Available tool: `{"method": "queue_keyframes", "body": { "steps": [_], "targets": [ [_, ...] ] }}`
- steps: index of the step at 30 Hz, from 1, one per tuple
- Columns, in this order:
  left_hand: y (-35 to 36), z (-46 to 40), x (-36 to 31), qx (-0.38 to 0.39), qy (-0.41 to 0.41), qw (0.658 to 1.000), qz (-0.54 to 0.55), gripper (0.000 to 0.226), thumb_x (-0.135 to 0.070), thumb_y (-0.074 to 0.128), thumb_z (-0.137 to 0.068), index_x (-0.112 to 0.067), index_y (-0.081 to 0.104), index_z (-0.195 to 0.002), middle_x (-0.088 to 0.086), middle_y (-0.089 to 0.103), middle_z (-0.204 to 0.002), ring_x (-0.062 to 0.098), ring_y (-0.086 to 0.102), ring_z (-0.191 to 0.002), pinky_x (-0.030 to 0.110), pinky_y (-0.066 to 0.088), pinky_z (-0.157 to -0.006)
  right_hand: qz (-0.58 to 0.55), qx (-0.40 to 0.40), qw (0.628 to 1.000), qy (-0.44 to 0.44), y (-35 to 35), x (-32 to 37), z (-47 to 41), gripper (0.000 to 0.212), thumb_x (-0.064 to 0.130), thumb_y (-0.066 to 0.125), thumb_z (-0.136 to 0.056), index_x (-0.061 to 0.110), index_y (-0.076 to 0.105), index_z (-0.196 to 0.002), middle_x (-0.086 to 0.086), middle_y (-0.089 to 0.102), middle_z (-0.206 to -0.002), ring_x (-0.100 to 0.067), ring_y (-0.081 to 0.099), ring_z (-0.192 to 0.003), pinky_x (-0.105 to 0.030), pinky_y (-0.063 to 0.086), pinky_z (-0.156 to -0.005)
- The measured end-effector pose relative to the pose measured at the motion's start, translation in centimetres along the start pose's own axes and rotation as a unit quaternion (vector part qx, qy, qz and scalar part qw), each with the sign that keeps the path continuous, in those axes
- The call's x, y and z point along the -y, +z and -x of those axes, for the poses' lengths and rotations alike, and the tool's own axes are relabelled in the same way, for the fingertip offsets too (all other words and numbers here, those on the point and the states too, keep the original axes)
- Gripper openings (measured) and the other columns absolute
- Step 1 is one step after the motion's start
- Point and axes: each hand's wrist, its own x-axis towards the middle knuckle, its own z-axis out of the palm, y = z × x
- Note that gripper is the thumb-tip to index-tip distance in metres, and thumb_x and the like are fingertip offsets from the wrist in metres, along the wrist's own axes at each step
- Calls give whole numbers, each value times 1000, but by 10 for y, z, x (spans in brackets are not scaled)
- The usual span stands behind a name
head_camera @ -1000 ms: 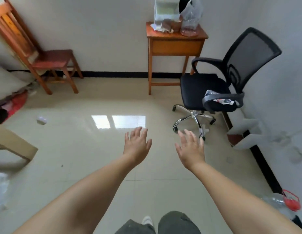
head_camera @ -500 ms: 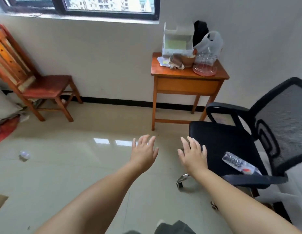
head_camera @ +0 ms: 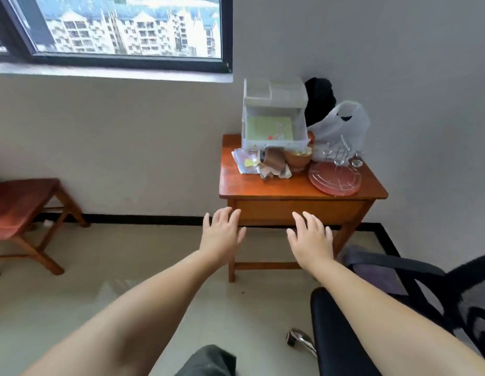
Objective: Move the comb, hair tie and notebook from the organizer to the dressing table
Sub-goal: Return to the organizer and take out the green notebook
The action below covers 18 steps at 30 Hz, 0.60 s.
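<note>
A white two-tier organizer stands at the back of the small wooden dressing table against the wall. A pale green notebook lies flat in its lower tier. I cannot make out the comb or the hair tie. My left hand and my right hand are both stretched forward, palms down, fingers apart, holding nothing. They hover in front of the table's drawer front, short of the tabletop.
On the table lie crumpled papers, a brown bowl, a round pink rack and a white plastic bag. A black office chair stands at the right. A wooden chair is at the left, under the window.
The view has tilted up and come closer to the table. Both empty hands now reach toward its front edge, and the office chair has slid to the lower right.
</note>
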Motion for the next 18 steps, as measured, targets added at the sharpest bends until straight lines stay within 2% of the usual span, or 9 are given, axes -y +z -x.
{"method": "queue_keyframes", "body": {
  "steps": [3,5,7,9,11,13,16,18],
  "targets": [
    [-14,-86,3,-6,4,1000,7,55,-42,37,-93,-20,26,-142,5,32,-150,24,25,-139,46,15,-117,-35,-25,999,2,-22,4,-78,50,40,29,-96,22,28,-143,-7,30,-152,-23,23,-141,-46,20,-115],
    [-11,-132,1,-1,1,999,46,58,-41,40,-92,-16,26,-142,7,35,-148,26,29,-137,43,25,-113,-73,-47,996,2,-31,5,-124,50,38,30,-96,18,31,-142,-8,34,-150,-24,28,-139,-43,25,-113],
    [-5,-175,-4,35,-33,989,140,59,-40,44,-91,-15,27,-142,9,42,-143,25,39,-131,42,38,-105,-129,-60,990,16,-39,4,-174,48,35,32,-96,15,34,-140,-9,38,-147,-25,33,-135,-42,30,-110],
    [0,-213,-8,80,-102,955,267,61,-39,45,-91,-16,26,-143,8,47,-139,21,50,-116,37,45,-93,-178,-68,981,23,-44,6,-225,48,33,31,-96,12,34,-139,-10,38,-146,-25,36,-133,-41,34,-106],
    [2,-246,-14,128,-192,882,411,62,-40,47,-90,-16,25,-144,8,48,-139,18,52,-107,33,44,-89,-204,-74,976,9,-46,10,-274,47,31,31,-97,11,34,-139,-11,38,-145,-26,37,-131,-39,36,-102],
    [6,-277,-18,153,-260,779,549,59,-35,50,-90,-11,31,-140,11,46,-140,21,51,-115,35,45,-95,-216,-74,974,-5,-47,14,-317,46,28,33,-96,10,33,-139,-12,37,-145,-26,39,-131,-37,36,-101],
    [3,-320,-27,111,-314,618,713,49,-25,56,-90,-7,37,-132,20,39,-143,28,46,-126,38,44,-100,-228,-24,973,20,-46,13,-374,49,22,37,-95,9,28,-141,-13,34,-147,-29,38,-130,-38,36,-101],
    [4,-340,-30,63,-343,530,773,53,-24,60,-88,-6,38,-133,23,37,-142,33,43,-130,41,45,-101,-227,20,970,89,-44,12,-404,48,19,39,-94,5,30,-139,-18,37,-143,-34,41,-127,-38,39,-97]
  ]
}}
